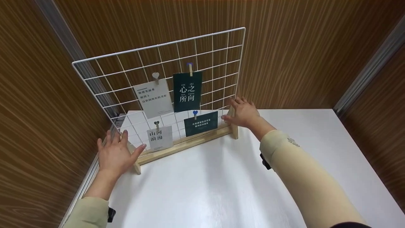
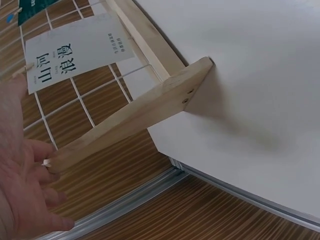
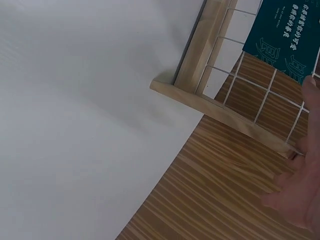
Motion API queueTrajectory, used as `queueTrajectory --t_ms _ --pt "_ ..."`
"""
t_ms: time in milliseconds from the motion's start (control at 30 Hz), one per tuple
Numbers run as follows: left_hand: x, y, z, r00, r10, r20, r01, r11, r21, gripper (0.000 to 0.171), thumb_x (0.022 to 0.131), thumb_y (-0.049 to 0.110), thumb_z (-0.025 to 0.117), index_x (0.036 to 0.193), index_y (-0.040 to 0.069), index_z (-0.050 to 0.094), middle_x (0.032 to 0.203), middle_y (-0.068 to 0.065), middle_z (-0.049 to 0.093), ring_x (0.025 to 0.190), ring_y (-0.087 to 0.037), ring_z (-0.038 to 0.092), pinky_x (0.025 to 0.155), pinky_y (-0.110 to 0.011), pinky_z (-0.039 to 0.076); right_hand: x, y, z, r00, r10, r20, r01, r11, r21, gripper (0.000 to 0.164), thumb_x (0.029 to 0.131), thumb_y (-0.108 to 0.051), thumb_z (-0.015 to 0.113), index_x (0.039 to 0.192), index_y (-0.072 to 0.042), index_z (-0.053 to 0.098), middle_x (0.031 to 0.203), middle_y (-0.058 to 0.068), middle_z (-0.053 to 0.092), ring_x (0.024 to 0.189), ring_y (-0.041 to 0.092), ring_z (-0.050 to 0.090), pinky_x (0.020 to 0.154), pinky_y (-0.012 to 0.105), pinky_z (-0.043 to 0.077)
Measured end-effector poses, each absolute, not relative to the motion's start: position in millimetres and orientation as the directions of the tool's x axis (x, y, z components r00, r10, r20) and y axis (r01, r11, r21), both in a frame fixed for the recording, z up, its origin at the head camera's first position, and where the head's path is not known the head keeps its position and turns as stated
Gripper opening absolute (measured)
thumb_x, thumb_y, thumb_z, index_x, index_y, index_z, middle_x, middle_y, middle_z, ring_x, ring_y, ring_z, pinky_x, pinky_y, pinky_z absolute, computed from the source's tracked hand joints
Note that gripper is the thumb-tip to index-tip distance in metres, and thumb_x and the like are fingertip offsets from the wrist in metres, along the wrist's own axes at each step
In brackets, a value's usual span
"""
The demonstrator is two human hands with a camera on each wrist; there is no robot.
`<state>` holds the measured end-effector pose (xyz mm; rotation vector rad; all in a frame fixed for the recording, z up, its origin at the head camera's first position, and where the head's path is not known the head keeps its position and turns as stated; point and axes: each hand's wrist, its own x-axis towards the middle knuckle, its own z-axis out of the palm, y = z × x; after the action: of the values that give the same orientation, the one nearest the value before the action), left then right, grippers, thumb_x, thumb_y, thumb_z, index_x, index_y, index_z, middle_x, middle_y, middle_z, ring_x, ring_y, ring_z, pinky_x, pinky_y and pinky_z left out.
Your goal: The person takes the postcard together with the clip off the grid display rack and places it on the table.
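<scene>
A white wire grid panel (image 1: 159,46) stands upright in a wooden base (image 1: 186,144) on the white table. My left hand (image 1: 115,155) is at the panel's lower left side, fingers spread, right by the top of the wooden side leg (image 2: 125,117). At the lower right side, my right hand (image 1: 243,112) spreads its fingers beside the other leg (image 3: 225,116). Small heart-topped clothespins hold the cards: a white card (image 1: 154,98), a dark green card (image 1: 187,91), a smaller white card (image 1: 160,138) and a wide green card (image 1: 201,123).
Wood-grain walls (image 1: 291,57) rise behind and on both sides, with metal strips (image 1: 368,68) at the corners. The white table (image 1: 221,186) runs from the grid toward me and to the right. The left wall stands close to my left hand.
</scene>
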<state>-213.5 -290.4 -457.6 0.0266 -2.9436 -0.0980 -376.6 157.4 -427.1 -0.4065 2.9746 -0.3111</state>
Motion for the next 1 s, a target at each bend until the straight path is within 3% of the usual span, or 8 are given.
queueTrajectory --t_ms 433,667,1000 --pt "-215 -285 -460 -0.973 -0.058 0.224 -0.042 0.996 0.074 0.109 0.097 0.08 0.048 0.157 -0.011 0.038 0.157 -0.04 0.037 0.15 -0.061 0.026 0.119 -0.077 0.015 -377 154 -437 -0.965 -0.254 -0.06 -0.242 0.956 -0.166 0.095 0.102 -0.065 0.055 0.17 -0.009 0.018 0.174 0.02 0.02 0.159 0.041 0.023 0.124 0.067 0.016" --pt "-215 -282 -459 -0.965 -0.065 0.256 -0.05 0.997 0.062 0.107 0.096 0.074 0.055 0.154 -0.015 0.039 0.153 -0.041 0.042 0.147 -0.061 0.032 0.118 -0.076 0.02 -380 152 -438 -0.962 -0.27 -0.032 -0.262 0.953 -0.154 0.095 0.102 -0.064 0.056 0.168 -0.004 0.024 0.173 0.022 0.023 0.156 0.043 0.029 0.124 0.068 0.017" --pt "-219 -279 -457 -0.972 -0.089 0.219 -0.081 0.996 0.044 0.108 0.097 0.078 0.049 0.153 -0.013 0.041 0.155 -0.041 0.039 0.148 -0.061 0.029 0.12 -0.075 0.017 -382 156 -442 -0.959 -0.282 -0.001 -0.277 0.942 -0.191 0.094 0.102 -0.063 0.058 0.167 -0.004 0.025 0.172 0.023 0.026 0.155 0.042 0.031 0.125 0.064 0.019"
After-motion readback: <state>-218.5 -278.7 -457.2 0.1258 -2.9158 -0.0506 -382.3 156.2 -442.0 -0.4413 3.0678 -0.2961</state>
